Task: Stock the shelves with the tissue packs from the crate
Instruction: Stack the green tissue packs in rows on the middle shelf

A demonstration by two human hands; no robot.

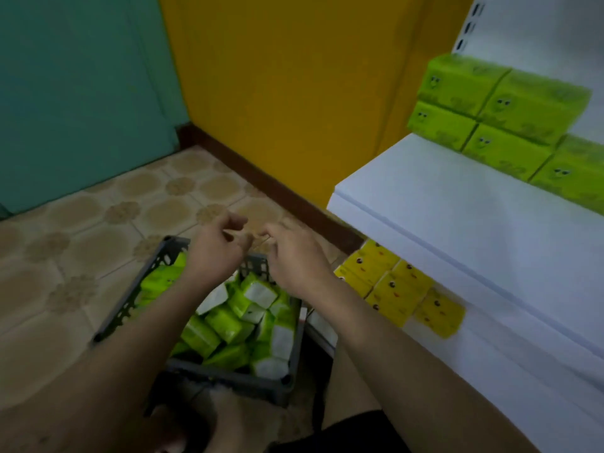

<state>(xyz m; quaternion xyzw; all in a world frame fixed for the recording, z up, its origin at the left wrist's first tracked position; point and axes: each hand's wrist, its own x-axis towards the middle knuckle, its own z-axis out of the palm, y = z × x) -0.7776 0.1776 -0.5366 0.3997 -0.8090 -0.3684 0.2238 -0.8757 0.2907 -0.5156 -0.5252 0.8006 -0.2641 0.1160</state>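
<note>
While between picks, judged as reaching for a fresh load. Nearest, on the floor: dark grey slatted plastic crate [228, 377], heaped with jumbled green plastic-wrapped tissue packs [225, 325], plenty left. Above the crate's far edge: left hand [212, 253] and right hand [294, 256], close together, backs up, fingers loosely curled, holding nothing. Next, probably: dip lower, close on a pack, carry it right. Beyond, at the back left corner of the white metal shelf [457, 207]: stacked green shelf packs [500, 119].
</note>
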